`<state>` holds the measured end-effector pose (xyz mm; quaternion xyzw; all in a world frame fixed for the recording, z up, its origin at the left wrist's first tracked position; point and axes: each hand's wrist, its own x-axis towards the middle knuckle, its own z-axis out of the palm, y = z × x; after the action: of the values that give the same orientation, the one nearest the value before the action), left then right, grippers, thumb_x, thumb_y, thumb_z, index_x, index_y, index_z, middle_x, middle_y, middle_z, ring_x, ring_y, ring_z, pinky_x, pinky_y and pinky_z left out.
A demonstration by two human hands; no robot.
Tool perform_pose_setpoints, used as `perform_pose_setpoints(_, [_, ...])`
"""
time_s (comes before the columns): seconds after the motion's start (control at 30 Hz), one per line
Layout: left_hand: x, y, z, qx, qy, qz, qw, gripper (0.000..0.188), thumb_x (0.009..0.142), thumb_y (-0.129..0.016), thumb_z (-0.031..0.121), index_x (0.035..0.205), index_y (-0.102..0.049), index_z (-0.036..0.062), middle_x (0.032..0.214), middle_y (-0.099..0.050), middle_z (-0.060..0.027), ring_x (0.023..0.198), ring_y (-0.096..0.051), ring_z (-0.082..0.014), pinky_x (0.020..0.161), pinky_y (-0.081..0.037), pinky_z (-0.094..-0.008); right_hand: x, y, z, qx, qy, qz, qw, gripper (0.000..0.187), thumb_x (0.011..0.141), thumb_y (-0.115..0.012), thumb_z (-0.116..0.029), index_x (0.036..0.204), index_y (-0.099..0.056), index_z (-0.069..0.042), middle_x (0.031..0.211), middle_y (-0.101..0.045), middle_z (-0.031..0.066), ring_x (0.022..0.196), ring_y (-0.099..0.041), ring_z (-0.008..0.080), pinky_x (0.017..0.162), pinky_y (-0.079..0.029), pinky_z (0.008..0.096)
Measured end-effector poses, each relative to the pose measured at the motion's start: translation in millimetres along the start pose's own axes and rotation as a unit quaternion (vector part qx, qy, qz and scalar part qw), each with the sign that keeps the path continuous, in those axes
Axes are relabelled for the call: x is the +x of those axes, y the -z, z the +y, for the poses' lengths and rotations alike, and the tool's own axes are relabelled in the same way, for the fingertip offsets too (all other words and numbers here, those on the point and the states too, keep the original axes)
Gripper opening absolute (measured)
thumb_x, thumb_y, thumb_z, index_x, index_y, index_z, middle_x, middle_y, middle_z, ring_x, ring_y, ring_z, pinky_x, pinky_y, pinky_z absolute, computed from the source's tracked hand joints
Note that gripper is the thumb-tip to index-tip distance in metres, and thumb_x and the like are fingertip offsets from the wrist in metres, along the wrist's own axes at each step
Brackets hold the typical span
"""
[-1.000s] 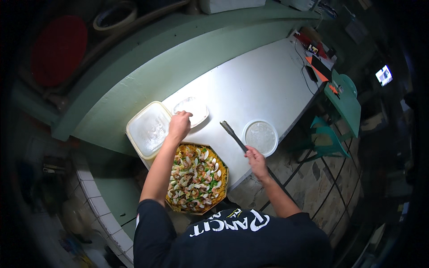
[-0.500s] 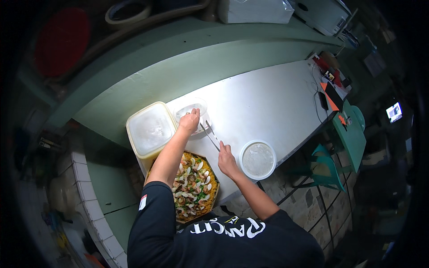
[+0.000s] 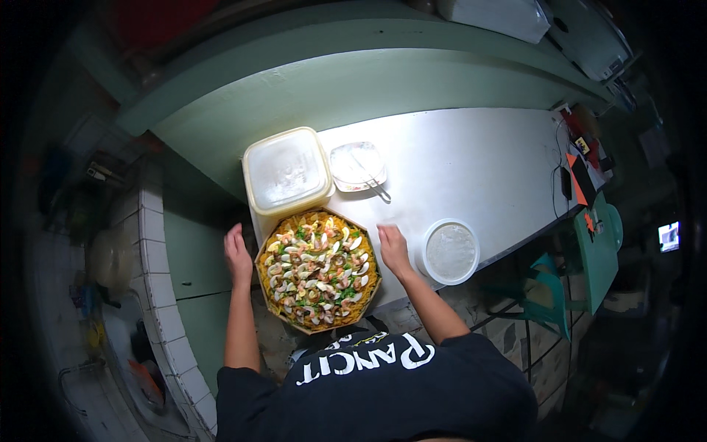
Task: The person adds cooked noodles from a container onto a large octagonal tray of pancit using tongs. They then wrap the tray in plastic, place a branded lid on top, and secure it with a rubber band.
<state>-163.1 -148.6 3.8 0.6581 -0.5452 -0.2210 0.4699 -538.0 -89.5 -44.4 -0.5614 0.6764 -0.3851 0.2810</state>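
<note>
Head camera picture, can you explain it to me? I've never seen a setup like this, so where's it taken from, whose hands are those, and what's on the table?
There is no machine at work here, just a person using bare hands. A wide fisheye camera on their head looks down, so straight edges bend toward the rim. Picture left is the person's left.

The left hand and right hand are at either side of an octagonal tray full of food. Neither seems to hold anything; whether the right touches the tray is hard to tell.

Beyond the tray on the white table are a square tub and a dish with tongs resting in it. A round tub stands to the right.
</note>
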Motion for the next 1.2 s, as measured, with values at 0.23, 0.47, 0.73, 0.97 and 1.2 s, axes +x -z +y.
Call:
perform_pose_setpoints(0.23, [-85.5,19.9,-133.2,0.035,0.354,-0.215,0.910,0.061,0.095,-0.036,0.054,0.107,-0.062,-0.0001,0.085,-0.064,-0.0100,0.065,-0.059,-0.0201,0.057,-0.047,-0.0345,-47.9,-31.4,5.2,0.209,-0.266,-0.035,0.940,0.045,0.097,-0.040,-0.036,0.103,-0.061,0.003,0.095,-0.064,0.0158,0.088,-0.061,0.0270,0.080,-0.045,0.0349])
perform_pose_setpoints(0.47, [-87.6,14.7,-74.2,-0.100,0.306,-0.167,0.932,0.064,0.097,-0.032,0.051,0.123,-0.052,-0.0049,0.121,-0.055,-0.0170,0.108,-0.053,-0.0240,0.093,-0.040,-0.0351,-73.0,-44.1,-8.8,0.307,-0.264,-0.052,0.913,0.056,0.098,-0.035,-0.046,0.101,-0.060,0.004,0.097,-0.064,0.0130,0.088,-0.059,0.0194,0.079,-0.045,0.0324])
perform_pose_setpoints(0.73, [-79.3,10.9,-101.7,-0.201,0.303,-0.228,0.903,0.054,0.099,-0.030,0.043,0.125,-0.047,-0.0018,0.121,-0.053,-0.0134,0.110,-0.052,-0.0228,0.093,-0.042,-0.0339,-131.9,-64.6,-12.1,0.358,-0.295,0.094,0.881,0.047,0.098,-0.042,-0.040,0.099,-0.059,0.003,0.093,-0.062,0.0071,0.082,-0.056,0.0132,0.076,-0.046,0.0298])
perform_pose_setpoints(0.97, [-73.1,-5.2,-75.1,-0.390,0.314,-0.368,0.783,0.044,0.100,-0.031,0.035,0.123,-0.048,0.0020,0.118,-0.057,-0.0130,0.099,-0.061,-0.0262,0.083,-0.053,-0.0405,-146.4,-41.1,-18.0,0.356,-0.253,0.162,0.885,0.051,0.093,-0.049,-0.048,0.105,-0.058,0.001,0.098,-0.061,0.0038,0.092,-0.054,0.0121,0.085,-0.043,0.0266])
perform_pose_setpoints(1.2, [-103.7,66.5,-7.7,-0.418,0.317,-0.373,0.765,0.054,0.099,-0.028,0.045,0.136,-0.038,0.0066,0.131,-0.050,-0.0115,0.113,-0.054,-0.0286,0.094,-0.047,-0.0421,-181.3,-36.9,-62.8,0.383,-0.164,0.199,0.887,0.054,0.090,-0.054,-0.051,0.106,-0.060,0.000,0.097,-0.062,0.0049,0.090,-0.055,0.0127,0.084,-0.042,0.0274])
